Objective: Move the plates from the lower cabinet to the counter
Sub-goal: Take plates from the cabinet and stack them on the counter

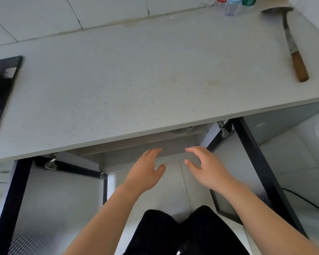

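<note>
Fingers of the left hand and right hand are spread and loose, grasping nothing, held before the open lower cabinet. A pale curved rim under the counter, likely the plates, sits deeper inside. Best to reach in low with both hands, grip opposite edges and lift level.

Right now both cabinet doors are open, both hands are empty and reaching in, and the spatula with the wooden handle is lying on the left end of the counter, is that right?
Not quite. The head view shows the spatula lying on the right end of the counter, not the left. The rest holds: both cabinet doors are open, and the left hand and right hand are empty, reaching in.
</note>
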Demonstrator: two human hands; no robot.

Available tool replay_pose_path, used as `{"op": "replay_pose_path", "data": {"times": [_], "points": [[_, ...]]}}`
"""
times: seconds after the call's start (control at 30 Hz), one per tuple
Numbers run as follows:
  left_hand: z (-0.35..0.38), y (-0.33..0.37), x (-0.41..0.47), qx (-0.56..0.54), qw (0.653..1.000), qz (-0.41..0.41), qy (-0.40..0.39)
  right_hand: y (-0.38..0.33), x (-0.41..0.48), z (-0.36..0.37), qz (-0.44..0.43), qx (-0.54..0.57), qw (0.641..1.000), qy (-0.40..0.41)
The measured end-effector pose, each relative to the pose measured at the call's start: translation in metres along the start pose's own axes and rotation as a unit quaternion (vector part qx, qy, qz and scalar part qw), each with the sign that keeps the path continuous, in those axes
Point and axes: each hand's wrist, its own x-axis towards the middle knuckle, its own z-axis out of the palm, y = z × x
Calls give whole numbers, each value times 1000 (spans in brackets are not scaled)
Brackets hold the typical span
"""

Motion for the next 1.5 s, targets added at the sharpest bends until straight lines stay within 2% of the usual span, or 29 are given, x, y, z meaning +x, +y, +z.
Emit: {"op": "replay_pose_path", "data": {"times": [0.27,0.43,0.7,0.9,1.27,1.5], "points": [[61,-81,85,80,995,37,-38,79,73,79,51,21,995,79],[100,-112,132,91,993,69,-8,127,117,116,68,11,988,141],[152,-149,224,72,985,140,70,195,181,156,41,8,981,188],[186,-172,268,69,979,154,114,237,215,168,32,-2,974,224],[199,-176,315,-6,981,101,168,245,271,152,24,-6,969,247],[203,-174,334,-125,967,47,216,247,288,149,41,13,957,286]]}}
